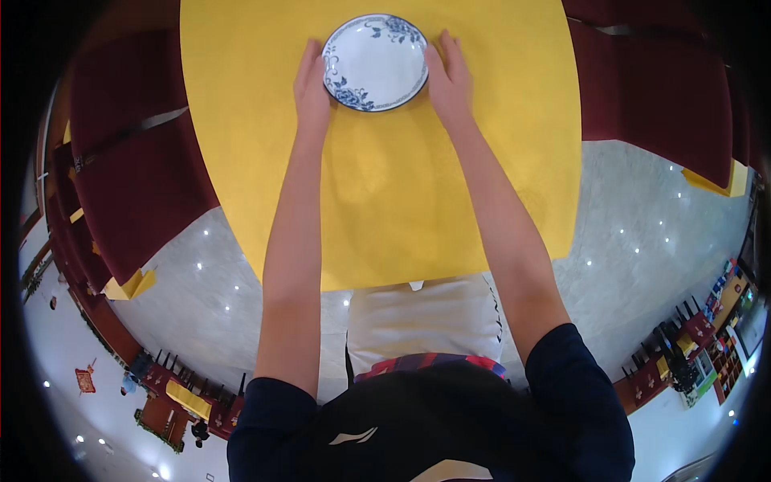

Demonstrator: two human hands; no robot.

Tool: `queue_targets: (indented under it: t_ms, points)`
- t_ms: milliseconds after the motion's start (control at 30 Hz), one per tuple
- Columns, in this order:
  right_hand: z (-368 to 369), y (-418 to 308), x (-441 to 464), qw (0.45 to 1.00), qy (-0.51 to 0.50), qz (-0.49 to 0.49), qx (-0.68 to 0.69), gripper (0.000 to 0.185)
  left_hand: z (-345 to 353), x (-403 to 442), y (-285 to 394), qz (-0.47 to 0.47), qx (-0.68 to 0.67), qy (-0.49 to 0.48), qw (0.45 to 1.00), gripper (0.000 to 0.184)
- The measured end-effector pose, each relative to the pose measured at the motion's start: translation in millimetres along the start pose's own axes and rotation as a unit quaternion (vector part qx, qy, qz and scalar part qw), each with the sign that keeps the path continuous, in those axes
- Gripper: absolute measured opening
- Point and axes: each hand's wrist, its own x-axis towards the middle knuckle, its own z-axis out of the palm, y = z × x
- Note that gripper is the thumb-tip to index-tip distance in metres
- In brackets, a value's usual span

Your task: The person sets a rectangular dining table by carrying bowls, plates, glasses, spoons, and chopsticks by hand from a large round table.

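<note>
A round white plate [376, 68] with blue flower patterns and a dark blue rim is at the far part of the yellow tabletop [393, 193]. My left hand [312, 87] holds its left edge, and my right hand [451, 87] holds its right edge. Both thumbs are at the rim, with the other fingers stretched forward along the outside. Whether the plate rests on the cloth or is slightly raised, I cannot tell.
Dark red covered seats or tables [132, 153] flank the yellow table on the left, with similar dark red covers [658, 96] on the right. Grey shiny floor [634, 209] shows between. Farther off are chairs, tables, shelves [727, 365] and a person [199, 432].
</note>
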Motion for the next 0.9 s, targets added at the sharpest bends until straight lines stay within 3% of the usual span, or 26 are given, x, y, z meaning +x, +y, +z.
queue_targets:
  t_ms: [33, 100, 233, 367, 500, 633, 767, 900]
  points:
    - [-17, 2, -13, 1.0, -0.015, 0.023, 0.016, 0.057, -10, -17, -4, 0.031, 0.106, -0.016, 0.994, 0.048]
    - [-57, 15, -45, 0.993, -0.053, -0.063, -0.088, 0.05, -36, -56, -12, 0.119, 0.378, -0.067, 0.915, 0.048]
    - [-132, 25, -118, 0.965, -0.139, -0.091, -0.203, 0.045, -65, -185, -17, 0.173, 0.589, -0.126, 0.779, 0.051]
    - [-187, 13, -184, 0.924, -0.208, -0.099, -0.306, 0.051, -82, -283, -24, 0.11, 0.643, -0.128, 0.747, 0.056]
    - [-222, 2, -241, 0.877, -0.273, -0.086, -0.385, 0.061, -81, -288, -20, 0.084, 0.66, -0.137, 0.734, 0.06]
    - [-230, -4, -292, 0.868, -0.249, -0.083, -0.422, 0.065, -79, -283, -15, 0.102, 0.666, -0.139, 0.726, 0.061]
    - [-219, -16, -357, 0.873, -0.193, -0.003, -0.448, 0.067, -82, -287, -14, 0.105, 0.662, -0.155, 0.726, 0.062]
    - [-200, 7, -465, 0.894, -0.173, 0.188, -0.368, 0.048, -105, -295, -3, 0.145, 0.629, -0.201, 0.737, 0.062]
